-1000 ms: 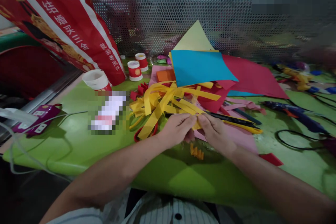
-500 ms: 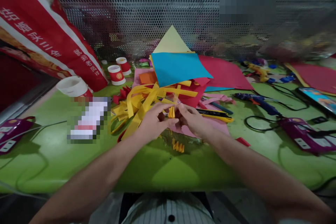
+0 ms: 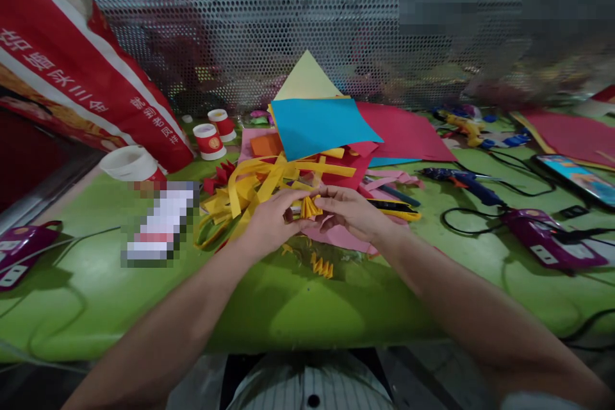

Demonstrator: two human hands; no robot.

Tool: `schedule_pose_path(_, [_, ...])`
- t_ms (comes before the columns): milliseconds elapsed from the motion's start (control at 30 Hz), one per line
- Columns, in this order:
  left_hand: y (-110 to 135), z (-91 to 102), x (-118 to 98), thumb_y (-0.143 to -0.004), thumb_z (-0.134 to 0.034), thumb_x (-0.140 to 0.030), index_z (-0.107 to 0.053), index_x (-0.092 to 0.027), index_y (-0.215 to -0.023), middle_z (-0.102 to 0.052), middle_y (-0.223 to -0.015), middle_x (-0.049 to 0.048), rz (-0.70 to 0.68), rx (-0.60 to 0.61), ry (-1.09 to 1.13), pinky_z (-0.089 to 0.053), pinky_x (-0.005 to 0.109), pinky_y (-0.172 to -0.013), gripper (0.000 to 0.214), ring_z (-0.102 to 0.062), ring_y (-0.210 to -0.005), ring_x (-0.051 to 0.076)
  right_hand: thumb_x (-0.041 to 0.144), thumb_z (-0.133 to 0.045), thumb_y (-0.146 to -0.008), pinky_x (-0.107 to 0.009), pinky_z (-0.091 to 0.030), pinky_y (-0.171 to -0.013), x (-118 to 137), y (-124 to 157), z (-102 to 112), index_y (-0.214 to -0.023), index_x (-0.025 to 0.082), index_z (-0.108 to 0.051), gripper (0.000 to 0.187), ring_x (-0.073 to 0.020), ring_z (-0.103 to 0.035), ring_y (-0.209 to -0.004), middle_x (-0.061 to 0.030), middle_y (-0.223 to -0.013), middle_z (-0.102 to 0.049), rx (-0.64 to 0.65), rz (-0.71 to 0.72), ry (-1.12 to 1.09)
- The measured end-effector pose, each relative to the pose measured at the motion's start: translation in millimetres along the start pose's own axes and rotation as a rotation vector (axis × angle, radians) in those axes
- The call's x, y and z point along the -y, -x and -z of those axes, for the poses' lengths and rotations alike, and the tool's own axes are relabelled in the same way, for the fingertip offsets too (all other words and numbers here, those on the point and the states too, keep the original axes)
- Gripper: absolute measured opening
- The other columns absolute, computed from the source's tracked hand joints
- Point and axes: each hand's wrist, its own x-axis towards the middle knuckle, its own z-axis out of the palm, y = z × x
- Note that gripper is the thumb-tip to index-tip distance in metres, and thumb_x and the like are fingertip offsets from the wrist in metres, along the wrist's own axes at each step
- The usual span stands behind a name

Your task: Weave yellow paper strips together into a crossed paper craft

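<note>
My left hand (image 3: 270,220) and my right hand (image 3: 351,213) meet over the green table (image 3: 288,307) and together pinch a small yellow pleated paper strip (image 3: 309,207) that fans out between the fingertips. Just behind them lies a tangle of yellow paper strips (image 3: 269,182). Another small pleated yellow piece (image 3: 321,265) rests on the table right below my hands. Pink paper (image 3: 341,237) lies under my right hand.
Blue (image 3: 321,125), red (image 3: 408,131) and yellow sheets are stacked behind. Red paper cups (image 3: 210,141) and a white cup (image 3: 129,163) stand left by a red bag (image 3: 96,86). A glue gun (image 3: 461,180), purple power strips (image 3: 552,240) with cables and a phone (image 3: 579,179) lie right.
The strip was stretched flat between my hands a second ago; now it is bunched into a small pleated fan. The view has swung right, bringing the right side of the table into sight.
</note>
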Motion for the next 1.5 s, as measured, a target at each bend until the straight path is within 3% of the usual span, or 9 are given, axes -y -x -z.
schedule_pose_path(333, [-3.4, 6.3, 7.6, -0.066, -0.066, -0.055, -0.062, -0.02, -0.105, -0.064, -0.077, 0.0002, 0.052, -0.054, 0.034, -0.044, 0.024, -0.056, 0.053, -0.056, -0.059, 0.012, 0.033, -0.074, -0.064, -0.022, -0.049, -0.044, 4.4, -3.0, 9.6, -0.078, 0.018, -0.056, 0.027, -0.0118, -0.06, -0.045, 0.0031, -0.051, -0.06, -0.044, 0.007, -0.013])
schedule_pose_path(733, [-7.7, 11.5, 17.2, -0.062, -0.069, -0.055, -0.062, -0.019, -0.104, -0.062, -0.071, -0.0007, 0.118, -0.117, 0.087, -0.042, 0.025, -0.055, 0.055, -0.054, -0.058, 0.013, 0.036, -0.073, -0.065, -0.024, -0.048, -0.04, 10.6, -8.6, 23.2, -0.074, 0.018, -0.057, 0.026, -0.0114, -0.058, -0.044, 0.0032, -0.057, -0.058, -0.108, 0.025, -0.063])
schedule_pose_path(900, [-9.3, 8.0, 17.2, -0.055, -0.076, -0.044, -0.058, -0.018, -0.097, -0.062, -0.081, 0.0012, 0.236, -0.094, 0.355, -0.046, 0.027, -0.06, 0.052, -0.057, -0.065, 0.014, 0.03, -0.068, -0.072, -0.023, -0.046, -0.039, 12.1, -6.1, 18.2, -0.074, 0.018, -0.055, 0.018, -0.0121, -0.057, -0.042, 0.0035, -0.053, -0.055, -0.106, -0.009, -0.071])
schedule_pose_path(1033, [-11.0, 5.5, 11.8, -0.054, -0.077, -0.038, -0.052, -0.018, -0.089, -0.058, -0.073, -0.0025, 0.364, -0.056, 0.615, -0.048, 0.027, -0.055, 0.048, -0.056, -0.057, 0.012, 0.03, -0.059, -0.08, -0.024, -0.046, -0.04, 12.8, -2.3, 11.6, -0.076, 0.018, -0.055, 0.014, -0.0113, -0.056, -0.041, 0.0022, -0.057, -0.057, -0.088, -0.036, -0.06])
schedule_pose_path(1200, [-14.4, 10.1, 8.0, -0.058, -0.075, -0.035, -0.049, -0.019, -0.089, -0.056, -0.06, -0.0056, 0.452, -0.073, 0.771, -0.046, 0.024, -0.046, 0.044, -0.055, -0.046, 0.011, 0.044, -0.044, -0.087, -0.026, -0.046, -0.042, 10.3, -3.9, 12.1, -0.091, 0.019, -0.056, 0.028, -0.0121, -0.059, -0.046, -0.0029, -0.077, -0.064, -0.118, -0.047, -0.044])
schedule_pose_path(1333, [-17.9, 32.8, 9.5, -0.061, -0.074, -0.033, -0.053, -0.019, -0.096, -0.058, -0.063, -0.0042, 0.479, -0.239, 0.693, -0.045, 0.023, -0.044, 0.043, -0.058, -0.046, 0.011, 0.042, -0.049, -0.084, -0.024, -0.044, -0.045, 3.3, -12.1, 19.5, -0.087, 0.018, -0.057, 0.025, -0.0094, -0.056, -0.047, -0.0043, -0.086, -0.065, -0.211, 0.089, 0.162])
schedule_pose_path(1500, [-18.8, 74.7, 25.3, -0.07, -0.069, -0.022, -0.056, -0.016, -0.103, -0.059, -0.065, -0.0027, 0.57, -0.41, 0.49, -0.043, 0.019, -0.044, 0.036, -0.056, -0.047, 0.009, 0.033, -0.057, -0.078, -0.029, -0.046, -0.061, -7.4, -21.8, 28.2, -0.081, 0.018, -0.061, 0.015, -0.0159, -0.06, -0.068, -0.0049, -0.083, -0.067, -0.386, 0.377, 0.759])
